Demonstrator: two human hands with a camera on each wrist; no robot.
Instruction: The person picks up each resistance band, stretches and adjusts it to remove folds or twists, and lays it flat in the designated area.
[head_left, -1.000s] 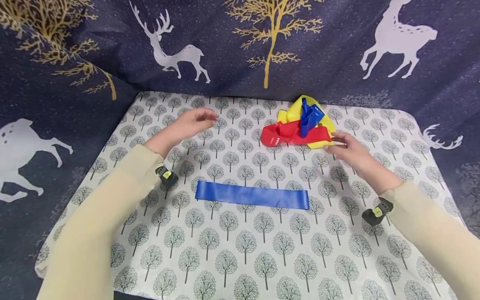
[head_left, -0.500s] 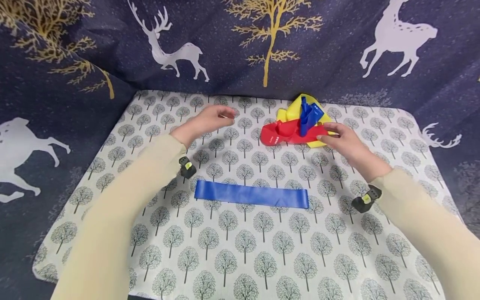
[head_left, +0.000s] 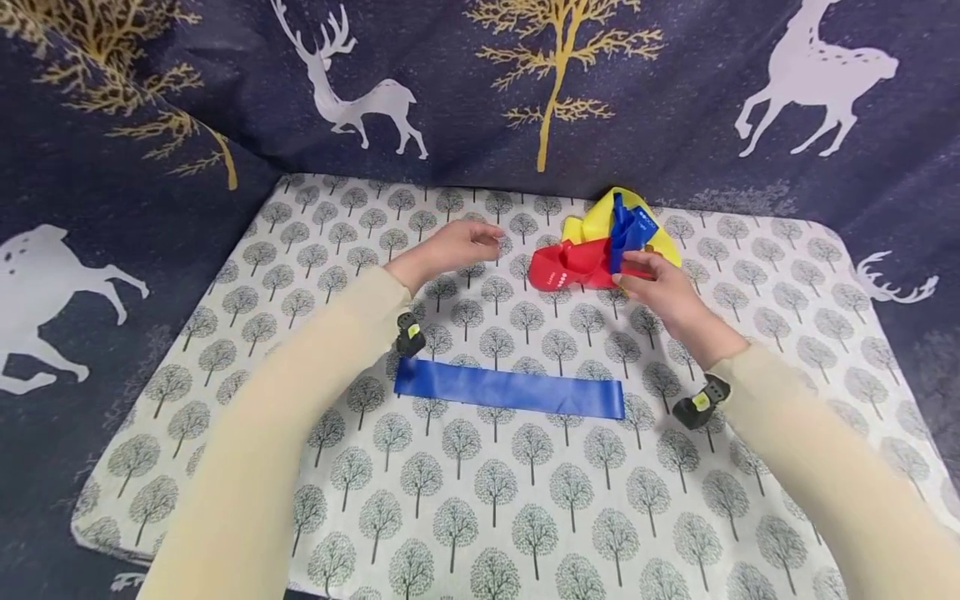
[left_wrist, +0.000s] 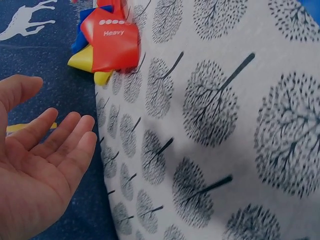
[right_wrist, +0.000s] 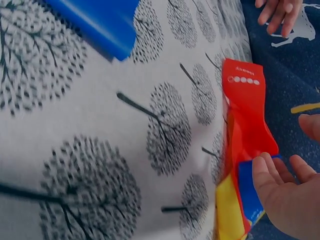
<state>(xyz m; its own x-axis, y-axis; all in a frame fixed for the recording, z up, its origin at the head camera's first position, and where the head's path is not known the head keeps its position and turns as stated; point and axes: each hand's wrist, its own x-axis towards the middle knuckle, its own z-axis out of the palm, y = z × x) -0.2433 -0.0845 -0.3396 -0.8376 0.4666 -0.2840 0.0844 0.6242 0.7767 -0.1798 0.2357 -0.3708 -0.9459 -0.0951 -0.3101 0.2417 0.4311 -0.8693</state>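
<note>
A red resistance band [head_left: 573,265] printed "Heavy" lies loosely crumpled at the back right of the table. With it are a yellow resistance band [head_left: 597,222] and a folded dark blue resistance band [head_left: 624,231]. My right hand [head_left: 670,293] is over the right end of this pile, its fingers loosely bent; whether the fingertips touch the bands I cannot tell. Left of the pile, my left hand [head_left: 459,244] hovers with relaxed fingers and nothing in it, as the left wrist view also shows. A wider blue resistance band [head_left: 510,389] lies flat and straight nearer the front.
The bands lie on a table [head_left: 450,500] covered with a white tree-print cloth. Behind it hangs a dark blue curtain [head_left: 465,100] with deer and gold trees. A small black camera [head_left: 410,333] on my left wrist sits above the flat blue band's left end.
My left hand has moved right towards the pile. The right hand has moved left, from the pile's right edge to over the red and blue bands. The bands themselves have stayed put.
</note>
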